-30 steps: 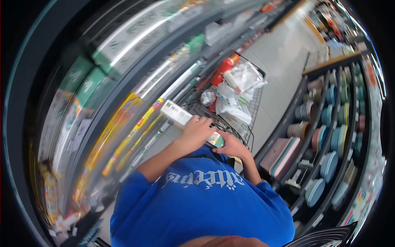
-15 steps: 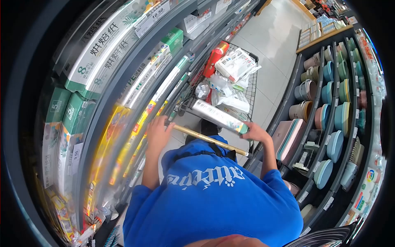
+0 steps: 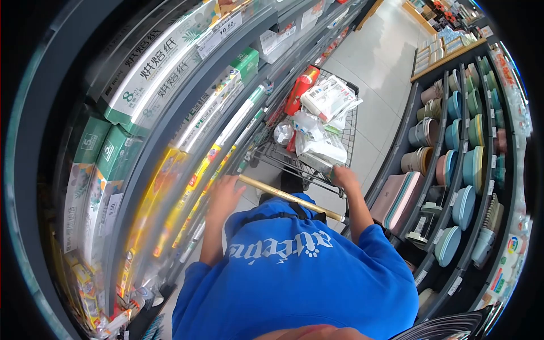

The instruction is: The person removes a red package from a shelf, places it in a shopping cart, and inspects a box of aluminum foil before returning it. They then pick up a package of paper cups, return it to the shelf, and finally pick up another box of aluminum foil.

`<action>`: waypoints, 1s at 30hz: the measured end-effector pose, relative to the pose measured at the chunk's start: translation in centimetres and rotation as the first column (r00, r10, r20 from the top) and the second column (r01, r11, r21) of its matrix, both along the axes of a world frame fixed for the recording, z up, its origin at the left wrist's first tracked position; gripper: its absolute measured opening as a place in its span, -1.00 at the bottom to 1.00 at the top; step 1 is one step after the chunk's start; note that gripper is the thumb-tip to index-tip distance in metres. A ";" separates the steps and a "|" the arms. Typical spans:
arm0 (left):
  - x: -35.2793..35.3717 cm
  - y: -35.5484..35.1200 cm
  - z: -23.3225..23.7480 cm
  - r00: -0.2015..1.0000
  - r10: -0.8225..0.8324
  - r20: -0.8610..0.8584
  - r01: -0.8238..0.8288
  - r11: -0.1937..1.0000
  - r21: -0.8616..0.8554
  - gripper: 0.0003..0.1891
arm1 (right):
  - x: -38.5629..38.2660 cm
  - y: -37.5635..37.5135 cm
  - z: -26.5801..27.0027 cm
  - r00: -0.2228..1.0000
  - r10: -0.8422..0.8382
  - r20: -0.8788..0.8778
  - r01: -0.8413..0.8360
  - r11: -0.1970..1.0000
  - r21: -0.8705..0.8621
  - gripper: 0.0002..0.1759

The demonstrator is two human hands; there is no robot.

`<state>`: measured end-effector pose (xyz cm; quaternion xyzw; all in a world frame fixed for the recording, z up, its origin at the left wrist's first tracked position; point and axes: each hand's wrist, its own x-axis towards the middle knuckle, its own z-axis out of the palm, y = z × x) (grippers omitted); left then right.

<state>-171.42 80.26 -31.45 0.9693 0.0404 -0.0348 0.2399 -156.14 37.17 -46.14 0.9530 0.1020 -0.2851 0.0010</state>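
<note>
My left hand [image 3: 225, 194] is closed at the left end of a gold-coloured bar [image 3: 289, 196], which crosses in front of my blue shirt. My right hand [image 3: 344, 178] reaches to the near right corner of a wire shopping cart [image 3: 352, 127]. Its fingers are closed on the end of a long white box [image 3: 318, 164], which lies low in the cart and is partly hidden by a white plastic bag [image 3: 326, 146]. Further in the cart are white packs [image 3: 328, 97], a red package [image 3: 301, 90] and a clear wrapped item [image 3: 283, 133].
Shelves with boxed baking paper [image 3: 156, 71] and yellow boxes [image 3: 156, 195] rise close on the left. On the right, dark shelves hold bowls [image 3: 424, 132], pink trays [image 3: 392, 198] and blue lids [image 3: 463, 205]. A tiled aisle [image 3: 368, 68] runs ahead between them.
The white box in my right hand has gone from above the cart's near edge down into the cart. My right hand has moved slightly with it. My left hand stays by the bar's end.
</note>
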 end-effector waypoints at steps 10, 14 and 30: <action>-0.8 0.5 -0.1 1.000 0.012 -0.027 -0.013 0.999 -0.040 -0.56 | 0.2 2.8 -6.2 0.953 -0.302 0.034 0.292 0.941 0.172 -0.56; -1.5 1.0 -0.7 0.996 0.040 -0.074 -0.039 0.999 0.009 -0.48 | -1.1 -2.2 -8.6 0.894 -0.439 0.090 0.371 0.839 0.399 -0.51; 4.8 -1.4 -8.0 0.954 -0.048 -0.297 0.125 0.961 0.247 0.00 | -17.6 -5.8 -3.1 0.507 -0.862 -0.026 0.698 0.393 0.598 -0.44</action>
